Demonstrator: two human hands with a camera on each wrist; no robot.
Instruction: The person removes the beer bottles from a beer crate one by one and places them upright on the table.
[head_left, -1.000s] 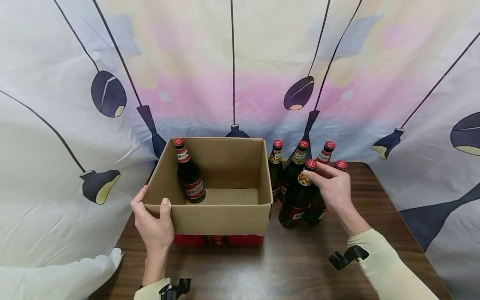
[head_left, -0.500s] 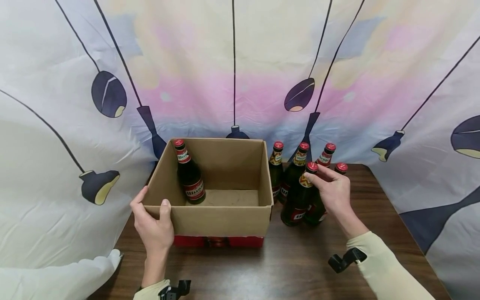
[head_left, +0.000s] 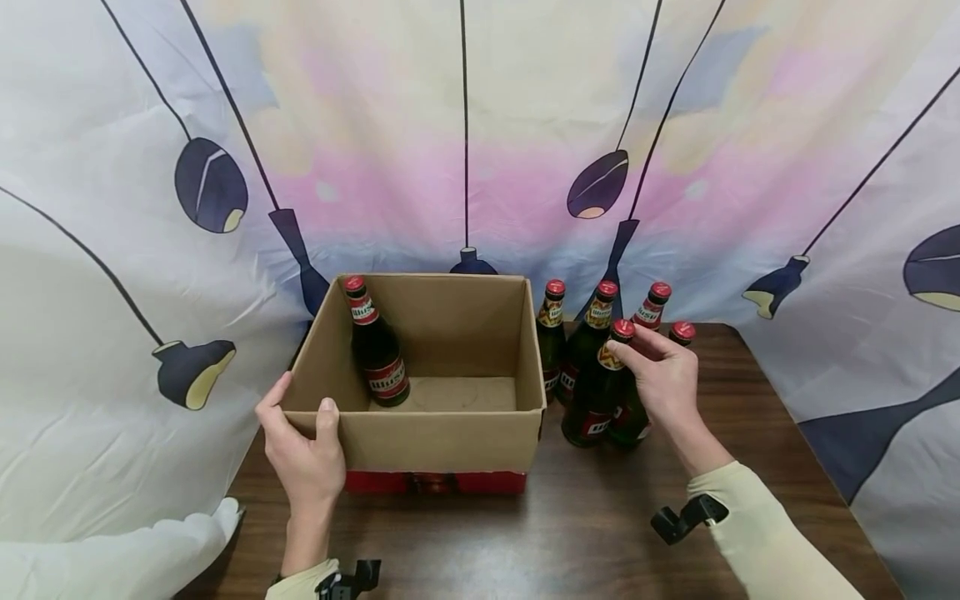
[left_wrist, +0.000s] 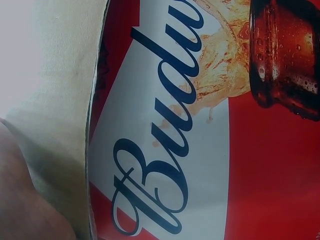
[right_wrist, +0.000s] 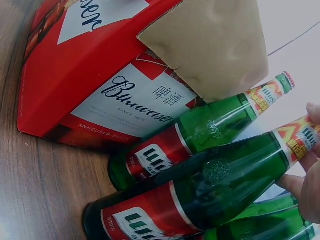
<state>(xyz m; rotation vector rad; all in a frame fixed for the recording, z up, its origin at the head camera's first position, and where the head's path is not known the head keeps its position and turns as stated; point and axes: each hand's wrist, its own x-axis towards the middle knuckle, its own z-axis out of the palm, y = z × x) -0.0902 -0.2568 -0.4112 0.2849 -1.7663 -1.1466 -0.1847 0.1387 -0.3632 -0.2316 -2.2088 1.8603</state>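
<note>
My left hand (head_left: 306, 458) grips the near left corner of an open cardboard box (head_left: 442, 442), its thumb over the front flap. Inside the box, at the left, a green beer bottle (head_left: 380, 358) with a red cap stands leaning slightly. My right hand (head_left: 667, 379) pinches the neck of another beer bottle (head_left: 588, 408) just right of the box. The right wrist view shows that bottle (right_wrist: 220, 172) with a red label; whether its base touches the table I cannot tell. In the left wrist view, the box's printed red and white side (left_wrist: 165, 125) fills most of the picture.
Several more capped bottles crowd behind the held one, including one (head_left: 552, 333) close against the box's right side and one (head_left: 682, 333) behind my right hand. Brown wooden tabletop (head_left: 600, 533) lies in front. A patterned cloth (head_left: 480, 125) hangs behind the table.
Very little differs. The base of the bottle in my right hand has shifted slightly back, toward the other bottles. My left hand keeps its grip on the box.
</note>
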